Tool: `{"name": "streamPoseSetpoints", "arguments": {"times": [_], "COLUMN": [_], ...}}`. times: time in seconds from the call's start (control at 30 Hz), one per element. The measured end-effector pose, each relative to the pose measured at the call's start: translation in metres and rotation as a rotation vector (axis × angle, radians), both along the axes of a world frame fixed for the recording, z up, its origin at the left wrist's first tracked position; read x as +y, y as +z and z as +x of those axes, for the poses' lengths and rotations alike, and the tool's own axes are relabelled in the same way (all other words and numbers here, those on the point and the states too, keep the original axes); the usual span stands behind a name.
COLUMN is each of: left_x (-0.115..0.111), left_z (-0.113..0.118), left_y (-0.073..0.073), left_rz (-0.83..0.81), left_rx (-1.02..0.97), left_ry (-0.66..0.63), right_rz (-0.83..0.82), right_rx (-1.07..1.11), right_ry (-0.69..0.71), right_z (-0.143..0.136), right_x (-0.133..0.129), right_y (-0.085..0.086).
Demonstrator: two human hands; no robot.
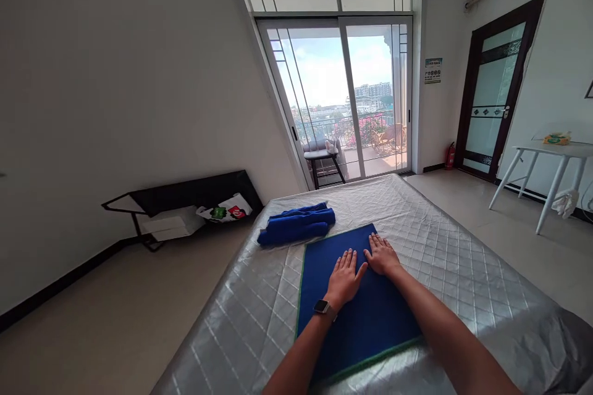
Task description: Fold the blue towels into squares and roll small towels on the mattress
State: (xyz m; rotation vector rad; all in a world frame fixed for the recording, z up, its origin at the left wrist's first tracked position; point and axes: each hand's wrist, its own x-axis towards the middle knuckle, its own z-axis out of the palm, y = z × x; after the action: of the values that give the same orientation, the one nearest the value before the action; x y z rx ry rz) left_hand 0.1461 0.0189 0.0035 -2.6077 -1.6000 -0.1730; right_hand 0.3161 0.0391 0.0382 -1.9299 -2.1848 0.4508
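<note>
A blue cloth (370, 315) with green edging lies spread flat on a silver quilted bed cover (259, 296). My left hand (343, 279) rests palm down on the middle of the cloth, its fingers stretched out and the thumb apart. To its right, my right hand (382, 254) lies flat near the cloth's far right corner, fingers extended. Neither hand grips anything. Beyond the cloth, toward the far left, sits a pile of folded or rolled blue cloths (296, 225). A watch (324, 307) is on my left wrist.
Left of the bed, a black rack (189, 191) holds a white box (171, 225) and a printed bag (227, 208). Sliding glass doors (343, 99) stand behind the bed. At right are a white table (560, 149), a dark-framed door (500, 86) and a fire extinguisher (450, 155).
</note>
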Motion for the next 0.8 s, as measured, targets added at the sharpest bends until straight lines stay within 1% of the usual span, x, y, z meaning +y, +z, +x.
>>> {"name": "streamPoseSetpoints", "arguments": {"times": [0.07, 0.23, 0.3, 0.33, 0.4, 0.47, 0.57, 0.67, 0.8], "left_x": [-0.008, -0.031, -0.039, -0.042, -0.047, -0.050, -0.052, -0.050, -0.048], "left_z": [-0.018, -0.085, -0.104, -0.110, -0.114, -0.111, -0.105, -0.103, -0.102], "left_y": [-0.001, -0.003, -0.004, -0.005, -0.004, -0.001, 0.003, 0.002, -0.004], "left_rz": [-0.034, -0.095, -0.116, -0.118, -0.105, -0.086, -0.074, -0.075, -0.044], "left_rx": [-0.009, -0.029, -0.047, -0.057, -0.071, -0.073, -0.074, -0.092, -0.108], "left_ry": [0.075, 0.187, 0.222, 0.235, 0.244, 0.241, 0.237, 0.236, 0.252], "right_rz": [-0.001, 0.014, 0.034, 0.046, 0.079, 0.139, 0.221, 0.201, 0.123], "right_rx": [-0.004, -0.037, -0.059, -0.070, -0.087, -0.109, -0.131, -0.121, -0.131], "right_ry": [-0.003, -0.011, -0.013, -0.016, -0.029, -0.027, 0.023, 0.063, 0.091], "right_z": [0.000, 0.000, 0.000, 0.000, -0.002, -0.004, -0.006, 0.000, 0.017], "right_x": [0.000, -0.004, -0.006, -0.007, -0.010, -0.016, -0.033, -0.065, -0.116], "right_y": [0.001, 0.005, 0.008, 0.010, 0.015, 0.020, 0.024, 0.019, 0.004]}}
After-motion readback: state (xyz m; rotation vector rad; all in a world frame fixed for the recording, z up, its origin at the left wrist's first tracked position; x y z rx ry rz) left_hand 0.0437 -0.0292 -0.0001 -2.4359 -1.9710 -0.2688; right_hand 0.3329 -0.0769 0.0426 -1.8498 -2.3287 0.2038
